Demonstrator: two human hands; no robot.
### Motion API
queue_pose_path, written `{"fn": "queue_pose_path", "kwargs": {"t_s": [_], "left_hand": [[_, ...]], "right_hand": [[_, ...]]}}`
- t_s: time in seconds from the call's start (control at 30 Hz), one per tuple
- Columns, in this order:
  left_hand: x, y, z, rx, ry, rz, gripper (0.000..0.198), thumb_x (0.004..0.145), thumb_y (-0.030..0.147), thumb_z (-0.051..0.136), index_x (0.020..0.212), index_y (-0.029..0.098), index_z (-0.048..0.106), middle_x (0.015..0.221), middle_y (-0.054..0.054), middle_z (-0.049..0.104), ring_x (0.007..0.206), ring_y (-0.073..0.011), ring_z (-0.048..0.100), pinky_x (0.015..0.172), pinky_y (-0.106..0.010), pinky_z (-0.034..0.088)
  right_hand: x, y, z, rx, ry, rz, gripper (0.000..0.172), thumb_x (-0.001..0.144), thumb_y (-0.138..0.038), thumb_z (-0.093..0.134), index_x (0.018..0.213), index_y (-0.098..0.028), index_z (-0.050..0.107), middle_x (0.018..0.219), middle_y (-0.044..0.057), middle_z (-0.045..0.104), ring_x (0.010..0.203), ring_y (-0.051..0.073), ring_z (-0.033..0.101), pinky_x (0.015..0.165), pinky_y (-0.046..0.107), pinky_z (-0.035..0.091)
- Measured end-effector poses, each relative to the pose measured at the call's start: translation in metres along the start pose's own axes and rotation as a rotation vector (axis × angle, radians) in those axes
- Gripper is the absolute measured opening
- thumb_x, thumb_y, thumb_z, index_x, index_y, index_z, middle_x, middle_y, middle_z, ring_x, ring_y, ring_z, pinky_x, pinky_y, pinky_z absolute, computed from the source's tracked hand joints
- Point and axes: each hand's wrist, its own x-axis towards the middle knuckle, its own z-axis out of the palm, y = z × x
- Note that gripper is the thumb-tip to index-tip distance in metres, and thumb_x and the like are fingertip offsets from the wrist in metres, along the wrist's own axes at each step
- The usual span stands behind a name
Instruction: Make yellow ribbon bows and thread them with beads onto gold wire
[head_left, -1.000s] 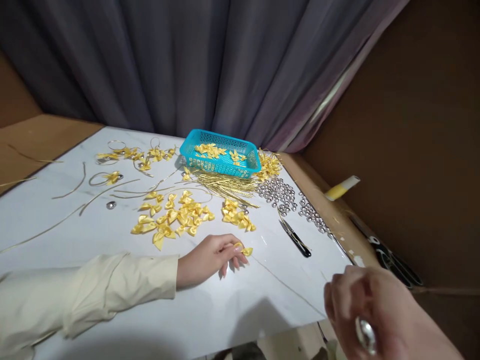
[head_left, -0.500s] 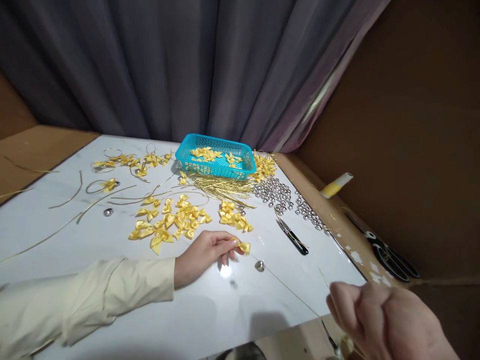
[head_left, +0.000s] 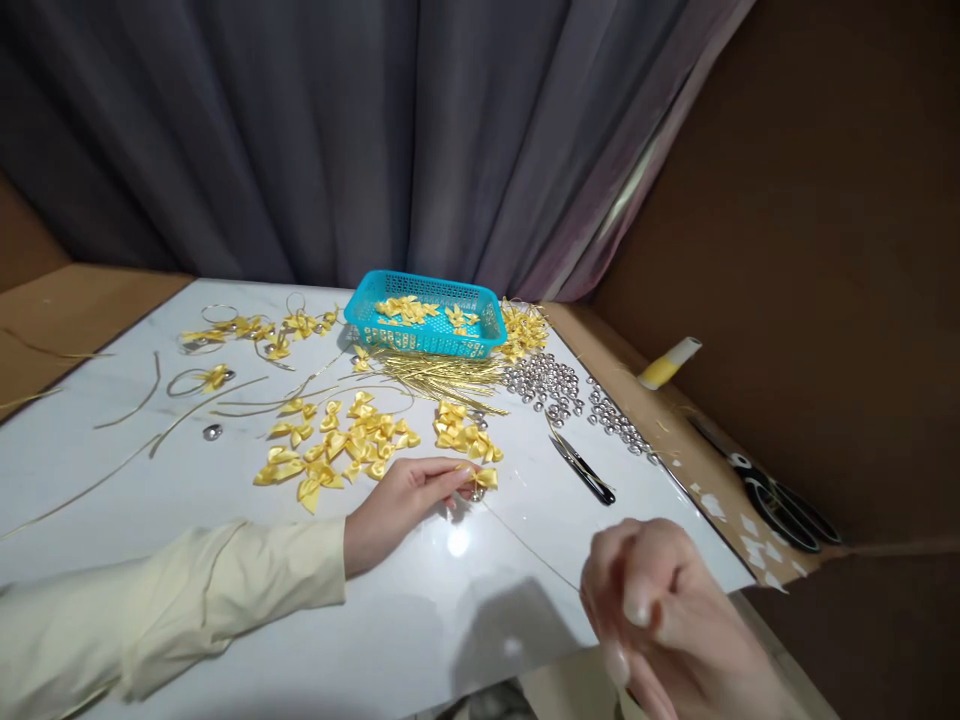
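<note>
My left hand (head_left: pixel 411 500) pinches a yellow ribbon bow (head_left: pixel 482 478) above the white tabletop. A silver heart-shaped bead (head_left: pixel 477 494) hangs close beneath that bow, beside my fingertips. From there a thin cord (head_left: pixel 534 548) runs down to the right, to my right hand (head_left: pixel 660 610), whose fingers are closed around its end near the table's front edge. Loose yellow bows (head_left: pixel 364 440) lie just beyond my left hand, and a smaller group (head_left: pixel 465 432) is right behind it.
Behind the bows are gold cords (head_left: pixel 442 376) and a blue basket (head_left: pixel 427 345) holding yellow bows. Silver beads (head_left: pixel 546 385) are spread at right, near small black snips (head_left: pixel 583 470). Large scissors (head_left: pixel 780 510) and a yellow-white tube (head_left: pixel 670 363) lie on the brown border. Looped bow pieces (head_left: pixel 214 378) sit at left.
The silver bead has gone along the cord from mid-length to the bow at my left hand. My right hand has moved left and turned, still closed on the cord.
</note>
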Motion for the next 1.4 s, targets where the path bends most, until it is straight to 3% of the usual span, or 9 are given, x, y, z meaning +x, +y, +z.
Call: {"fn": "queue_pose_path", "kwargs": {"t_s": [0.1, 0.17, 0.23, 0.37, 0.53, 0.67, 0.9, 1.07, 1.4], "left_hand": [[0.000, -0.002, 0.000, -0.035, -0.012, -0.012, 0.037, 0.079, 0.043, 0.064, 0.097, 0.012, 0.071, 0.095, -0.010, 0.071, 0.084, -0.0194, 0.060, 0.073, -0.029, 0.046], [0.000, -0.002, -0.001, -0.038, -0.024, -0.015, 0.036, 0.079, 0.043, 0.064, 0.094, 0.012, 0.070, 0.091, -0.009, 0.071, 0.079, -0.0179, 0.060, 0.071, -0.028, 0.046], [-0.001, -0.001, -0.001, -0.046, -0.040, -0.015, 0.034, 0.079, 0.043, 0.064, 0.091, 0.011, 0.070, 0.089, -0.009, 0.071, 0.077, -0.0168, 0.060, 0.070, -0.028, 0.046], [-0.002, 0.000, 0.000, -0.080, -0.045, -0.006, 0.034, 0.078, 0.042, 0.066, 0.088, 0.010, 0.068, 0.087, -0.010, 0.071, 0.074, -0.0166, 0.061, 0.072, -0.029, 0.047], [-0.003, 0.004, 0.000, -0.033, -0.043, 0.001, 0.031, 0.082, 0.041, 0.061, 0.082, 0.010, 0.067, 0.083, -0.009, 0.071, 0.076, -0.0169, 0.061, 0.073, -0.029, 0.048], [-0.004, 0.006, 0.000, -0.013, -0.039, 0.008, 0.030, 0.084, 0.039, 0.058, 0.082, 0.010, 0.065, 0.083, -0.008, 0.070, 0.076, -0.0162, 0.061, 0.073, -0.027, 0.047], [-0.002, 0.001, -0.001, -0.001, -0.038, 0.056, 0.024, 0.086, 0.036, 0.056, 0.081, 0.013, 0.057, 0.079, -0.006, 0.069, 0.074, -0.0148, 0.060, 0.070, -0.026, 0.045], [-0.003, 0.002, 0.000, -0.038, -0.044, 0.062, 0.024, 0.085, 0.038, 0.057, 0.083, 0.015, 0.051, 0.074, -0.005, 0.068, 0.069, -0.0148, 0.060, 0.067, -0.026, 0.045], [-0.004, -0.001, -0.001, 0.035, -0.076, 0.086, 0.019, 0.089, 0.036, 0.051, 0.087, 0.017, 0.050, 0.068, -0.001, 0.066, 0.065, -0.0135, 0.057, 0.064, -0.026, 0.042]], "right_hand": [[0.012, 0.006, 0.002, 0.053, 0.105, 0.063, 0.009, 0.071, -0.031, 0.074, 0.069, -0.021, 0.074, 0.054, 0.003, 0.066, 0.021, 0.001, 0.037, 0.025, 0.012, 0.019], [0.019, 0.008, 0.001, 0.031, 0.206, 0.079, 0.014, 0.067, -0.032, 0.077, 0.067, -0.019, 0.073, 0.048, 0.001, 0.063, 0.022, 0.000, 0.034, 0.026, 0.012, 0.021], [0.025, 0.009, 0.001, -0.020, 0.267, 0.091, 0.013, 0.065, -0.029, 0.078, 0.069, -0.018, 0.074, 0.049, 0.001, 0.063, 0.025, 0.002, 0.039, 0.030, 0.013, 0.031], [0.032, 0.015, -0.003, -0.170, 0.259, 0.103, 0.015, 0.065, -0.026, 0.078, 0.077, -0.017, 0.074, 0.057, 0.003, 0.068, 0.039, 0.009, 0.055, 0.043, 0.020, 0.047], [0.032, 0.033, -0.004, -0.693, 0.379, -0.008, 0.012, 0.077, -0.030, 0.067, 0.079, -0.018, 0.071, 0.059, 0.002, 0.067, 0.051, 0.014, 0.061, 0.055, 0.024, 0.052], [0.032, 0.041, -0.002, -0.820, 0.332, 0.030, 0.017, 0.083, -0.034, 0.059, 0.085, -0.018, 0.064, 0.057, 0.001, 0.065, 0.046, 0.014, 0.060, 0.049, 0.023, 0.050], [0.031, 0.039, -0.004, -0.938, 0.265, 0.087, 0.025, 0.086, -0.032, 0.049, 0.075, -0.016, 0.064, 0.054, 0.003, 0.065, 0.049, 0.014, 0.062, 0.053, 0.021, 0.050], [0.031, 0.038, -0.001, -1.049, 0.279, 0.017, 0.027, 0.087, -0.028, 0.046, 0.071, -0.015, 0.063, 0.051, 0.000, 0.058, 0.040, 0.010, 0.049, 0.044, 0.019, 0.039], [0.031, 0.043, -0.004, -1.125, 0.285, -0.039, 0.026, 0.086, -0.027, 0.046, 0.077, -0.013, 0.066, 0.052, -0.001, 0.053, 0.046, 0.010, 0.044, 0.045, 0.020, 0.034]]}}
